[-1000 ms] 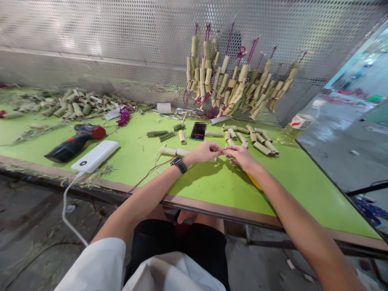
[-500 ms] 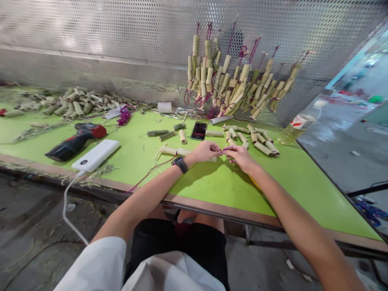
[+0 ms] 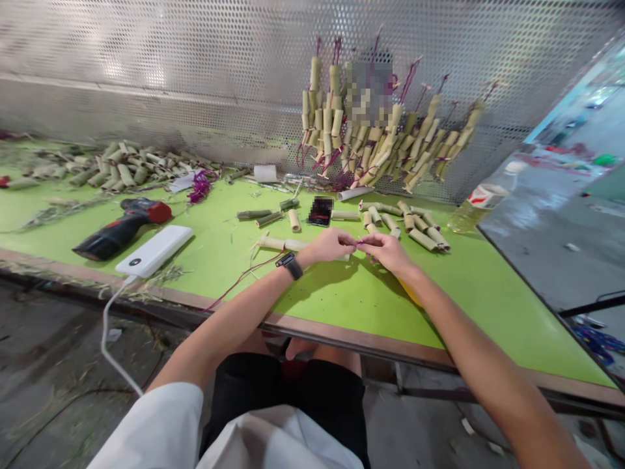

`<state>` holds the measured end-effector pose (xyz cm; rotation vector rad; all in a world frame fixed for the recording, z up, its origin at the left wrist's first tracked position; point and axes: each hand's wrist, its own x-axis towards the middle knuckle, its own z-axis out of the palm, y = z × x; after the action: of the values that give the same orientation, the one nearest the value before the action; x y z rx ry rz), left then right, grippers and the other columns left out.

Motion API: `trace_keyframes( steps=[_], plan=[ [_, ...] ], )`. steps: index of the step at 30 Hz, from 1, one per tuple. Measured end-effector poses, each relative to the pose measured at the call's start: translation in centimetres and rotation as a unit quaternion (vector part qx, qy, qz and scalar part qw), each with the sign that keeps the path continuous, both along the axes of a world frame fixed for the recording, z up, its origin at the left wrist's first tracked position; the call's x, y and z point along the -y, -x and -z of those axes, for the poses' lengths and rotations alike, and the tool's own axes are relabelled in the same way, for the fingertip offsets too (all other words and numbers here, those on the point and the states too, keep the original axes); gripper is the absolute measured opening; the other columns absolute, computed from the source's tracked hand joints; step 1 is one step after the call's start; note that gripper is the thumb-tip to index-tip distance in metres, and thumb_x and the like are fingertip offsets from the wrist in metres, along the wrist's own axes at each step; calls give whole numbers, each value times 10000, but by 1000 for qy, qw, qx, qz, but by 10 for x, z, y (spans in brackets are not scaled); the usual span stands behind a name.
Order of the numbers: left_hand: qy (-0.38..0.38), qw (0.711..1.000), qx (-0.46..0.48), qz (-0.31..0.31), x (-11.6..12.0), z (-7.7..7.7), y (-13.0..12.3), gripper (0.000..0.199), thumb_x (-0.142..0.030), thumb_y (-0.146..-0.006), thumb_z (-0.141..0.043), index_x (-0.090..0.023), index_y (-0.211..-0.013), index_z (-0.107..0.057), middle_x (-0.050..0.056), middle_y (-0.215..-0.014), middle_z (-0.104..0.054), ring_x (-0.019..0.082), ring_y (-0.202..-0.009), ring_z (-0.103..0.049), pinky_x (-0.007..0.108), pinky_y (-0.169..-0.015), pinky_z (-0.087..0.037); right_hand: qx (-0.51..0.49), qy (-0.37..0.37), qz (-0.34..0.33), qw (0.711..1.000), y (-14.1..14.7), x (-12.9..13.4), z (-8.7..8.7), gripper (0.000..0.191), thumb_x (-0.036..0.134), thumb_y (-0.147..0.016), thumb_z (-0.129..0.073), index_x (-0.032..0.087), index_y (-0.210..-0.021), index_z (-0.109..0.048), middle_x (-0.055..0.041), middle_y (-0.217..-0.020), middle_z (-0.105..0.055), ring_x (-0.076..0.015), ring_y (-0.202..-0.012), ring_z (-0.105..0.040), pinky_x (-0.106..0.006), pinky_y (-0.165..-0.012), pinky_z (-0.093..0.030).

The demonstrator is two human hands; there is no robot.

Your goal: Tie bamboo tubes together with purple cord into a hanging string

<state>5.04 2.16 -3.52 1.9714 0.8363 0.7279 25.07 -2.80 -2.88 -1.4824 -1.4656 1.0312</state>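
My left hand (image 3: 336, 243) and my right hand (image 3: 383, 251) meet fingertip to fingertip just above the green table. Both are closed in a pinch on a thin purple string (image 3: 359, 243), of which only a short bit shows between the fingers. Under my left wrist lies a string of pale bamboo tubes (image 3: 271, 243); my hand hides part of it. A loose purple string (image 3: 239, 280) runs from it toward the table's front edge. Something yellow (image 3: 410, 293) lies partly hidden beneath my right forearm.
Behind my hands lie a phone (image 3: 321, 212) and loose bamboo pieces (image 3: 422, 228). Strung bamboo bundles (image 3: 332, 117) hang on the perforated metal wall. Leftward are a cordless drill (image 3: 124, 225), a white power bank (image 3: 155, 251) and a bamboo pile (image 3: 117, 163). A bottle (image 3: 481, 198) stands at right.
My fingertips have drawn slightly closer together on the purple string, and my right hand has shifted a little. Everything else on the table stays where it was.
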Motion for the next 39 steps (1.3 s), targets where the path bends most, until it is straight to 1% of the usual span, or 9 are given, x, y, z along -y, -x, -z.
trace_keyframes(
  steps=[2, 4, 8, 12, 17, 24, 29, 33, 39],
  plan=[
    [8, 1000, -2, 0, 0, 0, -1, 171, -208, -876, -708, -142, -979, -826, 72, -951, -818, 159, -828, -719, 268, -769, -536, 2, -5, -2, 1000, 0, 1, -1, 354, 488, -660, -891, 221, -849, -757, -28, -746, -703, -149, -650, -598, -274, -550, -525],
    [15, 1000, -5, 4, -1, 0, -1, 195, -270, -890, -712, -143, -989, -821, 69, -944, -813, 154, -802, -703, 269, -747, -522, 4, -11, -6, 1000, 0, 2, -2, 365, 497, -653, -893, 221, -842, -749, -27, -749, -708, -145, -637, -591, -276, -549, -521],
    [7, 1000, -4, 9, -1, -1, 0, 241, -348, -902, -701, -129, -880, -800, 53, -826, -774, 136, -714, -650, 259, -685, -485, 18, -32, -24, 999, 2, 3, -2, 415, 536, -618, -916, 217, -816, -741, -34, -766, -723, -142, -607, -576, -285, -535, -512],
    [-7, 1000, -9, 6, -1, -1, -1, 216, -301, -915, -674, -124, -857, -783, 43, -794, -752, 124, -685, -616, 251, -671, -460, 20, -46, -26, 998, 3, 2, 1, 446, 570, -600, -922, 216, -790, -728, -32, -753, -719, -146, -603, -575, -289, -527, -508],
    [-51, 998, -45, 10, 1, -2, -1, 231, -273, -938, -618, -120, -857, -771, 28, -749, -716, 124, -654, -571, 261, -660, -428, 26, -45, -28, 998, 2, 1, 2, 450, 579, -593, -923, 219, -771, -721, -38, -746, -715, -160, -614, -585, -308, -540, -517],
    [-57, 996, -52, 42, -1, 0, 1, 243, -334, -939, -599, -144, -846, -719, 22, -774, -685, 133, -671, -546, 271, -648, -393, 15, -8, -32, 999, 1, 2, -1, 399, 487, -591, -948, 211, -774, -725, -19, -738, -693, -131, -603, -566, -282, -545, -504],
    [-63, 993, -86, 56, -2, -1, 0, 254, -314, -960, -547, -161, -794, -664, 13, -729, -625, 143, -648, -505, 283, -616, -359, -8, 29, -51, 998, -1, 6, -9, 318, 421, -635, -931, 220, -809, -756, -33, -796, -710, -141, -680, -599, -261, -572, -525],
    [-62, 992, -90, 70, 0, -4, 0, 250, -290, -978, -506, -167, -805, -638, 24, -766, -637, 156, -685, -534, 285, -644, -389, -31, 46, -27, 998, -1, 7, -15, 276, 413, -691, -902, 222, -833, -761, -55, -837, -714, -166, -763, -633, -252, -584, -546],
    [-71, 992, -88, 63, -1, -4, 1, 292, -354, -1016, -486, -161, -878, -656, 41, -852, -681, 165, -751, -585, 285, -703, -442, -73, 81, -2, 994, 3, 5, -11, 224, 339, -732, -872, 197, -863, -760, -56, -890, -718, -138, -752, -638, -201, -556, -535]
  ],
)
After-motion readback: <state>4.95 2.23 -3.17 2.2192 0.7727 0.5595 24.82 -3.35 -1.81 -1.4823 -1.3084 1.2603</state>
